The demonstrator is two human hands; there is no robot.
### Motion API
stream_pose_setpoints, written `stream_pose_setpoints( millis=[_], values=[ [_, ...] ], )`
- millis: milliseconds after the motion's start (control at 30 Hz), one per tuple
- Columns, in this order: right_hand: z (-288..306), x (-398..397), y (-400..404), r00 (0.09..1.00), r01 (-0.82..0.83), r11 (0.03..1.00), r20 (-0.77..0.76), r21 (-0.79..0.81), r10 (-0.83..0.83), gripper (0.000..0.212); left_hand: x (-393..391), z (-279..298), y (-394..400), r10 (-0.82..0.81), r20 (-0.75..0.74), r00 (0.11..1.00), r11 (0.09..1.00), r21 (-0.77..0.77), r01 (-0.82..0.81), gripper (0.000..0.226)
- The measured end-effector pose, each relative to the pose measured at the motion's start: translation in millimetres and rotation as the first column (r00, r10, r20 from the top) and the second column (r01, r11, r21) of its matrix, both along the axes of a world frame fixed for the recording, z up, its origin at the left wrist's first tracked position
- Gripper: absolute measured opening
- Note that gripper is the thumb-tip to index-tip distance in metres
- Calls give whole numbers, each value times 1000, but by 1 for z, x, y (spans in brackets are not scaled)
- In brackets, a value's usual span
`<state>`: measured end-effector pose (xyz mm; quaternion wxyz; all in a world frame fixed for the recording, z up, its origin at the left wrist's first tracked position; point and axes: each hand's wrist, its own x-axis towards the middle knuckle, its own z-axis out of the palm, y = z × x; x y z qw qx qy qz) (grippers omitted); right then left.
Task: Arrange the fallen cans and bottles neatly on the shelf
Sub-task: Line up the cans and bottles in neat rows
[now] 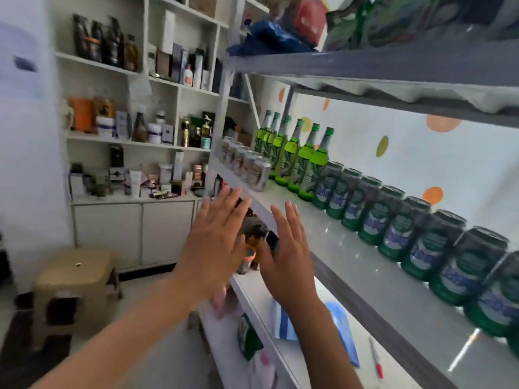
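Both hands are raised in front of the shelf's near edge, palms forward. Left hand (216, 242): fingers straight and slightly spread, holding nothing. Right hand (286, 254): fingers straight, close together, holding nothing. Between and behind the hands stand dark bottles (252, 242) on a lower shelf, blurred.

On the middle shelf (351, 265) all stock stands upright: a row of green cans (398, 228) along the back wall from near right to centre, green bottles (297, 161) beyond them, and silver cans (252, 167) at the far left end. A red pen (376, 357) lies on the lower shelf, near right.
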<state>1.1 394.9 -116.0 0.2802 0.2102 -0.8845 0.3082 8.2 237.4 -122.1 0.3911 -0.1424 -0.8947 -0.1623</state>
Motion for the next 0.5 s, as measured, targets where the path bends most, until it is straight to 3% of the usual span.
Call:
stream_pose_setpoints(
  millis=[233, 500],
  values=[
    [-6, -64, -94, 997, -30, 999, 69, -33, 32, 63, -50, 4, -105, 52, 66, 996, 997, -61, -48, 63],
    [-20, -146, -160, 992, -71, 997, 100, -8, 71, 67, -127, 1, -171, 73, 110, 991, 997, 29, -76, 65]
  ],
)
